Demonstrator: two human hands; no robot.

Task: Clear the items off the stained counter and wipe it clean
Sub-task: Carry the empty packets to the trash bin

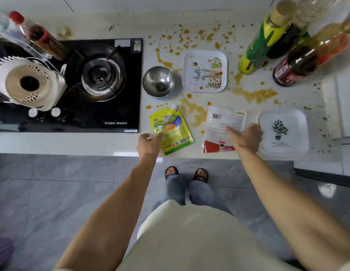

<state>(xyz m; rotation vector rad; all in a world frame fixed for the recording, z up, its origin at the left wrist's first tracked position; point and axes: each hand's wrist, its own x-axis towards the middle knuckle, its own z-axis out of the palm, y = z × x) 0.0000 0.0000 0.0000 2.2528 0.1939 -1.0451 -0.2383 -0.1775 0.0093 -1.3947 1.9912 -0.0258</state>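
The white counter (219, 20) is spattered with orange-brown stains. On it lie a yellow-green spouted pouch (173, 127), a white and red packet (222, 124), a steel bowl (158, 81), a "hello" tray (205, 71) and a white tray with a plant print (283, 132). My left hand (148, 143) reaches over the counter's front edge, its fingers loosely extended, touching the pouch's lower left edge. My right hand (246, 136) hovers with straight fingers over the packet's right side, beside the plant tray. Neither hand holds anything.
A black gas hob (103, 79) fills the left, with a white fan-like appliance (27, 83) and bottles (39, 36) on it. Several sauce and oil bottles (268, 40) stand at the back right. A white box edge (338, 106) sits far right. Grey tiled floor lies below.
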